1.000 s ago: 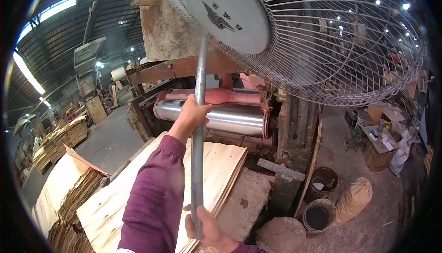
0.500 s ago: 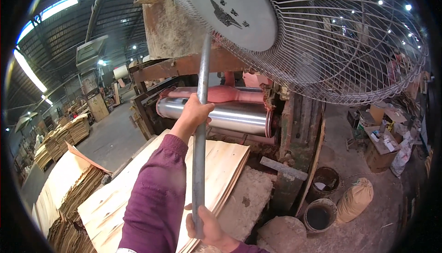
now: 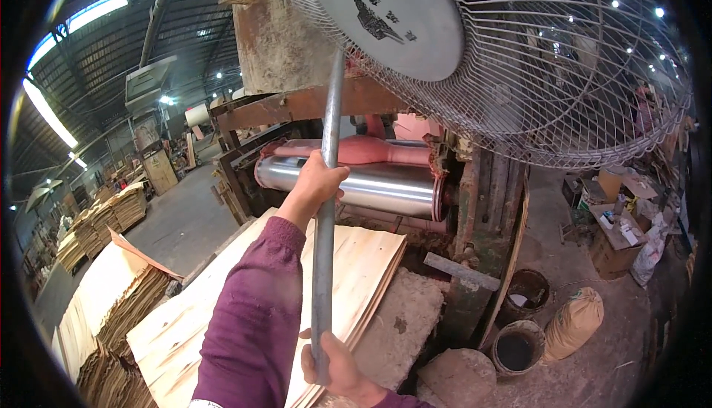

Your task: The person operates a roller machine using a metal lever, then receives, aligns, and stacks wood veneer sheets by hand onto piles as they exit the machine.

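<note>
My left hand [image 3: 317,185], at the end of a purple sleeve, is wrapped round the upper half of a grey metal pole [image 3: 323,263]. Lower down, near the pole's bottom end, my right hand [image 3: 343,369] closes on the same pole. The pole stands nearly upright before me, its top reaching the wire cage of a large fan [image 3: 393,18]; how the two join is hidden. Behind my left hand lies a machine with a shiny steel roller [image 3: 371,193] and pink-coated parts [image 3: 363,152]. Below the pole rests a stack of pale wood veneer sheets [image 3: 237,304].
More veneer stacks [image 3: 119,289] stand at the left. A stone-like slab [image 3: 404,308] lies beside the sheets. On the right floor are two buckets [image 3: 517,350], a tan sack [image 3: 577,323] and a cardboard box [image 3: 619,241]. The fan cage overhangs the upper right.
The fan and the pole's top have shifted slightly to the right in view, along with the surroundings. Both hands keep their grip on the pole.
</note>
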Demonstrator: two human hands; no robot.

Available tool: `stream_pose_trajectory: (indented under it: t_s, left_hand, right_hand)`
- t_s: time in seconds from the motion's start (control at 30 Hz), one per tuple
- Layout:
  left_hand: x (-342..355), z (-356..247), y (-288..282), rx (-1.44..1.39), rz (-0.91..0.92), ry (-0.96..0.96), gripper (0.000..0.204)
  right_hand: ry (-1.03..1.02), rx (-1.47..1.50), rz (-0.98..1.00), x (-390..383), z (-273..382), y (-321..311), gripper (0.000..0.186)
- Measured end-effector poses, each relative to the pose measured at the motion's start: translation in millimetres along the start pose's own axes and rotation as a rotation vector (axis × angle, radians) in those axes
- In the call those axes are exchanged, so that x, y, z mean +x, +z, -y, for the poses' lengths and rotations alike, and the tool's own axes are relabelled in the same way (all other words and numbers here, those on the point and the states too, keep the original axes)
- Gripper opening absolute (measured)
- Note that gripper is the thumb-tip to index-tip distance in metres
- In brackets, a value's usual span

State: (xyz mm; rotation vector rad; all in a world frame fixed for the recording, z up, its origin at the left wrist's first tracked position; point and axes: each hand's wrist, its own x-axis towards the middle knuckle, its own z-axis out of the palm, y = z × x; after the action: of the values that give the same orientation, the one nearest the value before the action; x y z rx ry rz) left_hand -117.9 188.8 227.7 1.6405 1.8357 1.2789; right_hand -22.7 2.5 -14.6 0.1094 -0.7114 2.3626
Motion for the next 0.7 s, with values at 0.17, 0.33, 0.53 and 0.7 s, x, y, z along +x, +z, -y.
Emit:
stream_pose_trajectory:
  t_s: [0.17, 0.33, 0.53, 0.7]
  left_hand:
    - [-0.3, 0.2, -1.0, -0.002, 0.003, 0.011, 0.044]
    - [-0.2, 1.2, -0.7, -0.011, 0.001, 0.017, 0.043]
    - [-1.0, 4.2, -0.6, -0.022, -0.003, 0.011, 0.045]
    - [-5.8, 8.4, 0.0, -0.054, -0.005, 0.027, 0.044]
  right_hand:
    - [-0.007, -0.004, 0.000, 1.3, -2.4, 0.8, 0.045]
    - [-0.014, -0.020, -0.007, 1.2, -2.8, 1.0, 0.045]
    - [-0.009, -0.003, 0.004, -0.8, -3.8, 1.1, 0.046]
    - [0.013, -0.008, -0.004, -6.2, -6.6, -0.5, 0.048]
